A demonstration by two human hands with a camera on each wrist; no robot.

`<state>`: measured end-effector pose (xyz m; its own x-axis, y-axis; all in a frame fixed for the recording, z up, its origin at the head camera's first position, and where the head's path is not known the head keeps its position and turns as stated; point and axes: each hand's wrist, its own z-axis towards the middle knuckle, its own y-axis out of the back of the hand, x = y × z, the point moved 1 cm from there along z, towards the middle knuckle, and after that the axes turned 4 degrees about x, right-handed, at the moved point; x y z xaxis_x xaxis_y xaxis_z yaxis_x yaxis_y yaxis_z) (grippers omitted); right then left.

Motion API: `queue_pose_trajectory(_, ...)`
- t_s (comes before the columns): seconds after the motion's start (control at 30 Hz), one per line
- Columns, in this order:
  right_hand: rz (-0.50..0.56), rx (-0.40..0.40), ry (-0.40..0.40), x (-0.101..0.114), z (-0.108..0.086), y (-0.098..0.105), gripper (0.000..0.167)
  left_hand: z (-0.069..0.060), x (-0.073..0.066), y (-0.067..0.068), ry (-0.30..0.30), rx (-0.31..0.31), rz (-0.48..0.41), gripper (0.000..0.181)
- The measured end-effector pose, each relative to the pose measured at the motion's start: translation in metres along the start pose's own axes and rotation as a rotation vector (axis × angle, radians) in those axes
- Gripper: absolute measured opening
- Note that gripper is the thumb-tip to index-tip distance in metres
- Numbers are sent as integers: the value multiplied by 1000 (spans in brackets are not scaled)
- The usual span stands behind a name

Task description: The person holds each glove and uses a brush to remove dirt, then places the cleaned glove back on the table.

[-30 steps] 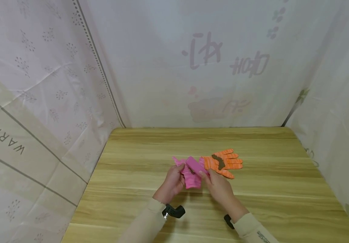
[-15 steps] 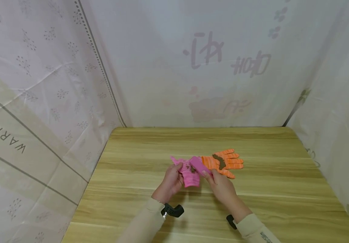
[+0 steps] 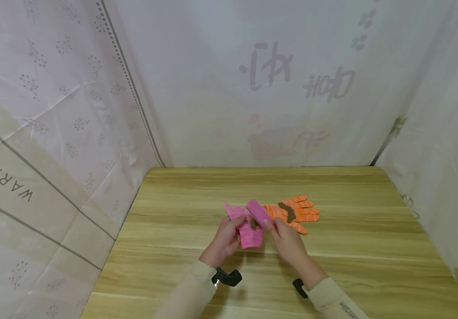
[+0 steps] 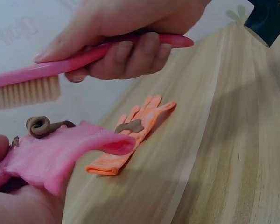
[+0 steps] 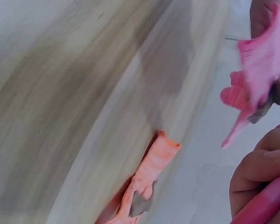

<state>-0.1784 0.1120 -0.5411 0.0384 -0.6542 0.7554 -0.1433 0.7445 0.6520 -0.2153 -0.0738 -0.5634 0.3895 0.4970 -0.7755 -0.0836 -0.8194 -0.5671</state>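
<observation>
Place: makeshift screened-off workspace, kind of room unclear
Sides: printed, creased fabric sheets [image 3: 197,110]
Surface: wood-grain tabletop [image 3: 364,248]

Over here the left hand [image 4: 30,207] holds a pink glove [image 4: 49,151], a brown curl [image 4: 38,126] on top. Above the pink glove and apart from it, the right hand [image 4: 126,39] grips a pink brush [image 4: 49,70], bristles down. Beyond the pink glove, an orange glove [image 4: 109,161] bearing a brown patch [image 4: 133,125] lies on the table [image 4: 228,158].
</observation>
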Motion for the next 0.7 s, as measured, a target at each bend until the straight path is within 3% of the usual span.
queue_pose_trajectory(0.33, -49, 8, 20, 11, 3, -8, 50, -1, 3, -5, 23, 47, 59, 23)
queue_pose_trajectory(0.7, -174, 23, 8, 2, 1, -8, 52, -2, -2, 2, 6, -7, 44, 32)
